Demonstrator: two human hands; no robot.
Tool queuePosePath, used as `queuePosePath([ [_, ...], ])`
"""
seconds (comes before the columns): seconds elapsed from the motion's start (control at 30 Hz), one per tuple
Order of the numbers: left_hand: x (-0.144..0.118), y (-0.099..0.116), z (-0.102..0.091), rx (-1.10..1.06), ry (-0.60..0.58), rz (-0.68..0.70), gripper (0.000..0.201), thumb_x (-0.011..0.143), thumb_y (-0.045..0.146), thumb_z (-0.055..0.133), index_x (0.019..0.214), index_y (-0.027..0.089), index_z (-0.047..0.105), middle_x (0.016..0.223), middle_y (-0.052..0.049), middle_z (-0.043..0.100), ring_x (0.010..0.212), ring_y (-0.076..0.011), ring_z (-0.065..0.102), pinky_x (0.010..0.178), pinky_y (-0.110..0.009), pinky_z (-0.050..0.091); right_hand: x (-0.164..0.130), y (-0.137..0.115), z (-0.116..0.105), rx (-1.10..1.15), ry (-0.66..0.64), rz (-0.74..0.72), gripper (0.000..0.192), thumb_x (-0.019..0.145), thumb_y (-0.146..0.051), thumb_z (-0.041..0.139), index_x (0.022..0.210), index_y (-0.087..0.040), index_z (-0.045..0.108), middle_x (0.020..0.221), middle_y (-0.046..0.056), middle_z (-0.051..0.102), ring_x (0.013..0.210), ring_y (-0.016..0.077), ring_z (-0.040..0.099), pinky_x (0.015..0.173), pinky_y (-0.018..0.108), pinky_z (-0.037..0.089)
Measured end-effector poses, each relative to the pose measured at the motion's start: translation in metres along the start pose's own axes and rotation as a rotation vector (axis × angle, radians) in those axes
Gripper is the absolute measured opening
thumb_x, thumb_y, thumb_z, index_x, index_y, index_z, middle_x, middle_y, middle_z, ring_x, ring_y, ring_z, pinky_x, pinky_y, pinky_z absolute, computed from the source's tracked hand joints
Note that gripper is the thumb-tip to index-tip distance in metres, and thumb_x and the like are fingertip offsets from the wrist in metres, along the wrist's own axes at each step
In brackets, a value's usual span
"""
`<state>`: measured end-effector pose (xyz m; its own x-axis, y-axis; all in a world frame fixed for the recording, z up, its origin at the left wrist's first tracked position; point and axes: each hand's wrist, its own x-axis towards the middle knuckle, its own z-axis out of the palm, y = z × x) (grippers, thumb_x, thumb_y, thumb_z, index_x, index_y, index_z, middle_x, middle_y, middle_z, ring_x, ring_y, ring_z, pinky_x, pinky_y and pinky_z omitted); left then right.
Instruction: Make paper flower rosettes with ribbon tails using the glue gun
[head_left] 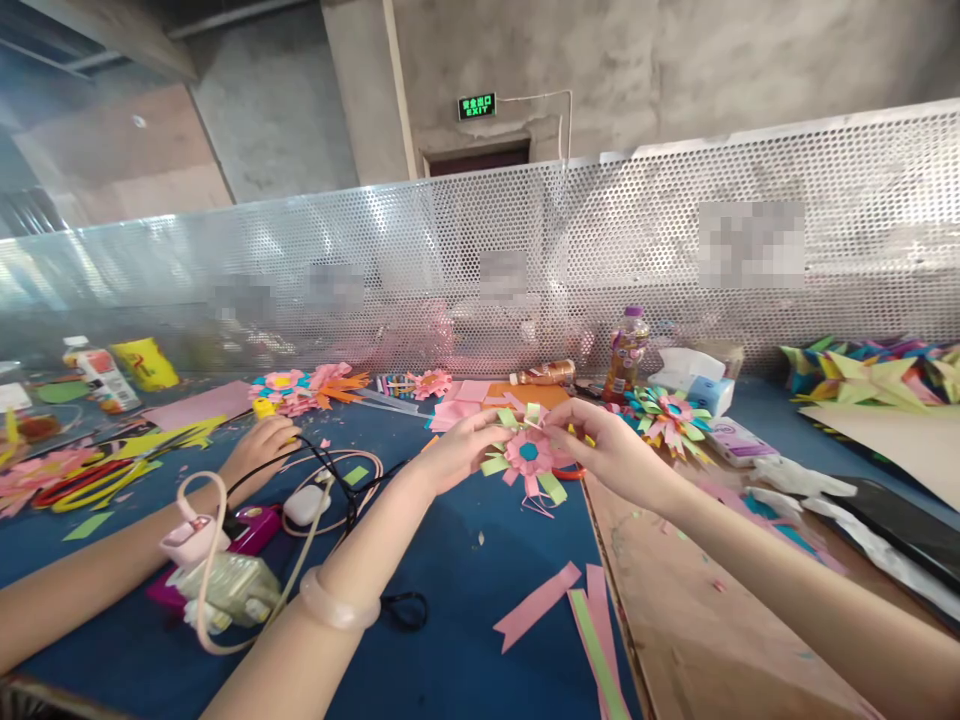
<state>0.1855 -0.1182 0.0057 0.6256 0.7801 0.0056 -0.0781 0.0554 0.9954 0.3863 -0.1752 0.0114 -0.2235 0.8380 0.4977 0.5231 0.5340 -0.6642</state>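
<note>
A pink paper flower [523, 455] with a blue centre and light green strips around its edge hangs just above the blue table. My left hand [461, 450] pinches its left upper edge, and a pale bangle circles that wrist. On the opposite side, my right hand [596, 440] has its fingers closed on the flower's upper right edge. Part of an orange ring, perhaps a scissors handle [570, 472], shows behind the flower. Pink paper strips [536, 605] and a light green strip [596, 650] lie nearer to me on the table.
Another person's hand [262, 445] rests at the left, near a power strip [255, 528] with chargers and tangled cables. Scissors [90, 482] lie farther left. Finished flowers [675, 415], a drink bottle [627, 355] and tissues [709, 385] stand before a perforated metal screen [480, 260].
</note>
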Motion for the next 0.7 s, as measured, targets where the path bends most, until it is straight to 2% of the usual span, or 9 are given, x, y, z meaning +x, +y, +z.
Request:
queuePosePath([
  [0.2, 0.0, 0.0, 0.0, 0.099, 0.011, 0.034, 0.035, 0.076, 0.027, 0.064, 0.11, 0.02, 0.061, 0.097, -0.006, 0.063, 0.08, -0.0153, 0.057, 0.067, -0.025, 0.041, 0.001, -0.004, 0.001, 0.061, 0.037, 0.017, 0.019, 0.087, -0.036, 0.048, 0.085, -0.02, 0.058, 0.084, 0.003, 0.064, 0.074, 0.0155, 0.057, 0.066, 0.031, 0.045],
  [0.3, 0.001, 0.0, 0.004, 0.198, 0.044, 0.096, 0.033, 0.078, 0.031, 0.062, 0.109, 0.021, 0.062, 0.091, -0.005, 0.063, 0.076, -0.0155, 0.058, 0.065, -0.025, 0.041, 0.002, -0.003, 0.001, 0.057, 0.105, 0.022, 0.018, 0.085, -0.036, 0.051, 0.085, -0.021, 0.061, 0.087, 0.004, 0.063, 0.08, 0.0172, 0.058, 0.072, 0.034, 0.046],
  [0.4, 0.001, 0.0, 0.012, 0.377, 0.089, 0.21, 0.029, 0.078, 0.035, 0.063, 0.103, 0.02, 0.062, 0.081, -0.003, 0.062, 0.067, -0.014, 0.057, 0.059, -0.023, 0.041, 0.003, -0.001, 0.001, 0.065, 0.188, 0.019, 0.016, 0.083, -0.035, 0.057, 0.082, -0.022, 0.066, 0.103, 0.006, 0.06, 0.103, 0.0221, 0.054, 0.086, 0.039, 0.044],
  [0.5, -0.001, 0.002, 0.023, 0.451, 0.097, 0.295, 0.03, 0.08, 0.036, 0.062, 0.105, 0.02, 0.062, 0.088, -0.004, 0.064, 0.072, -0.0152, 0.059, 0.063, -0.024, 0.043, 0.002, 0.0, 0.001, 0.086, 0.184, 0.054, 0.016, 0.082, -0.036, 0.059, 0.082, -0.024, 0.069, 0.121, 0.008, 0.053, 0.12, 0.0263, 0.044, 0.094, 0.043, 0.041],
  [0.6, -0.006, 0.006, 0.033, 0.459, 0.115, 0.361, 0.03, 0.08, 0.034, 0.061, 0.108, 0.021, 0.062, 0.098, -0.005, 0.064, 0.085, -0.0183, 0.06, 0.072, -0.026, 0.045, 0.001, -0.004, -0.001, 0.09, 0.201, 0.04, 0.017, 0.082, -0.038, 0.059, 0.083, -0.025, 0.07, 0.132, 0.007, 0.046, 0.126, 0.0286, 0.039, 0.097, 0.046, 0.04],
  [0.7, -0.011, 0.01, 0.039, 0.442, 0.121, 0.374, 0.028, 0.08, 0.032, 0.062, 0.106, 0.021, 0.062, 0.097, -0.005, 0.065, 0.088, -0.0196, 0.061, 0.074, -0.028, 0.047, -0.002, -0.009, -0.006, 0.166, 0.201, 0.005, 0.016, 0.083, -0.037, 0.059, 0.084, -0.026, 0.071, 0.138, 0.004, 0.041, 0.128, 0.0281, 0.036, 0.096, 0.045, 0.043],
])
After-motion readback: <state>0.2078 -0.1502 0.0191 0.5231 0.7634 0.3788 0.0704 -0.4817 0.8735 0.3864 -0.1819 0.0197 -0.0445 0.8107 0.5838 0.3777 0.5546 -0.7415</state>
